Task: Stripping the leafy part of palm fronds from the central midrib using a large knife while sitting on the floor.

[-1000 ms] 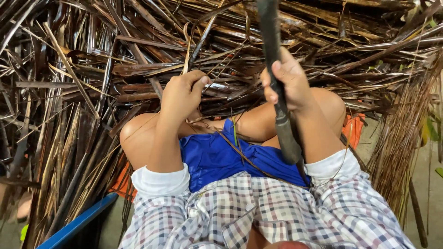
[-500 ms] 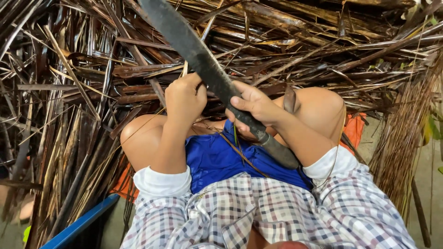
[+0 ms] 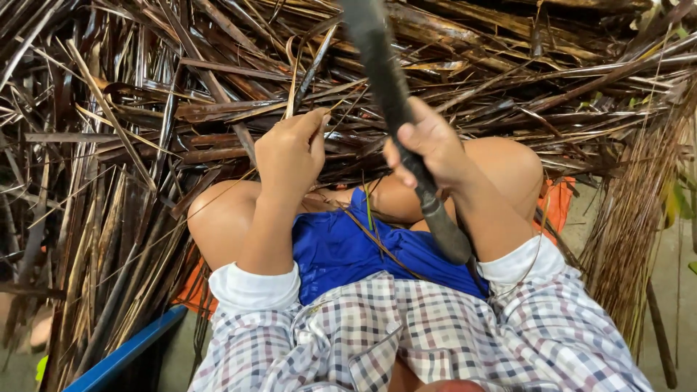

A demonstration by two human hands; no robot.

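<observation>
The left hand (image 3: pixel 289 154) is curling into a loose fist, thumb pressing against the forefinger, forearm reaching forward. The right hand (image 3: pixel 428 145) is clenching tight, thumb on top, wrist raised and tilted.

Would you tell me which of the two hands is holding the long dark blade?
The right hand has its grip around the long dark blade; the left hand only pinches a thin dry leaf strip.
</observation>
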